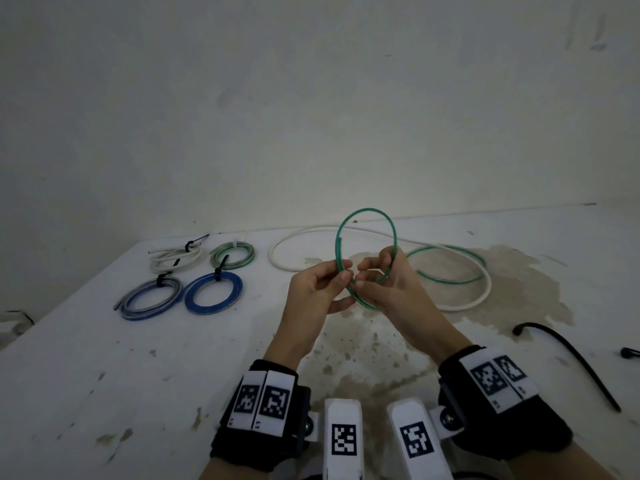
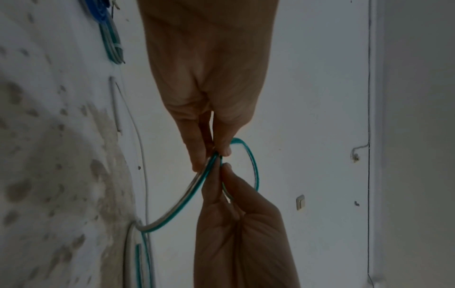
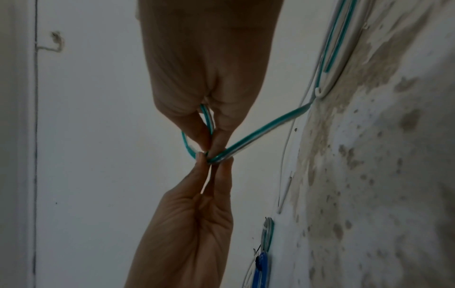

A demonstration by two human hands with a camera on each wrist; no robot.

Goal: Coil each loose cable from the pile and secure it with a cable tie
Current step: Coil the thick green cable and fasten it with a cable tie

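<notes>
I am pinching the green cable [image 1: 367, 216] with both hands above the table [image 1: 104, 358], my left hand [image 1: 317, 289] and right hand [image 1: 391, 289] meeting fingertip to fingertip where its first loop crosses, while the rest is trailing onto the table beside the white cable [image 1: 485, 292]. The cable looks springy, so if either pinch is loosening, I am risking the loop popping open. The tail could also be snagging the white cable as I draw it in.
</notes>
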